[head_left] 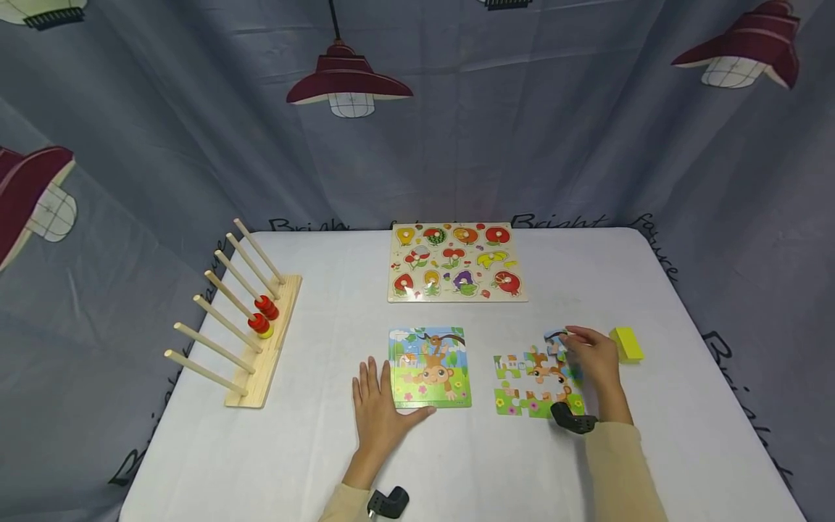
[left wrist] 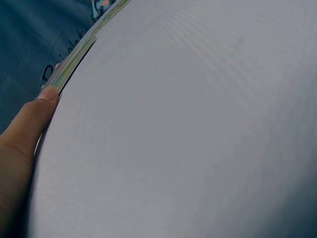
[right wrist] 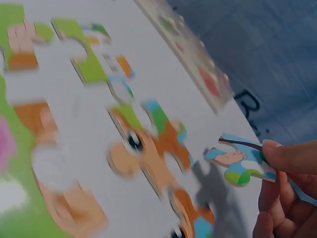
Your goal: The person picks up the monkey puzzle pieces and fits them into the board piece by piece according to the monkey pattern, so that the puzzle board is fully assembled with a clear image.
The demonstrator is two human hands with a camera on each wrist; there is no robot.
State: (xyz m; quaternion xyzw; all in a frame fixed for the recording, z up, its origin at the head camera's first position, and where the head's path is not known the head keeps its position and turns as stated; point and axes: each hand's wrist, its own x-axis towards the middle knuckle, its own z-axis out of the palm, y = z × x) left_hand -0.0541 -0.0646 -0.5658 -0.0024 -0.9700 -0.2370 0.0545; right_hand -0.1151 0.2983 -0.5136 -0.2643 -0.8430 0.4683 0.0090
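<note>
My right hand (head_left: pixel 595 357) pinches a jigsaw piece (right wrist: pixel 242 157) between thumb and fingers. The piece shows blue sky, a brown branch and a small paw, and it is held above the table. Below and left of it lies a partly joined monkey jigsaw (head_left: pixel 507 402), with gaps among its pieces. My left hand (head_left: pixel 380 419) lies with fingers spread at the lower left corner of a square monkey picture puzzle (head_left: pixel 424 391). In the left wrist view, the thumb (left wrist: pixel 48 94) touches that puzzle's edge; the other fingers are out of sight there.
A yellow block (head_left: pixel 626 345) lies to the right of my right hand. At the back is a wooden fruit puzzle board (head_left: pixel 457 262). On the left stands a wooden peg rack (head_left: pixel 274 370) with tilted-looking pegs and several red rings (head_left: pixel 266 306). A grey curtain (head_left: pixel 457 145) hangs behind.
</note>
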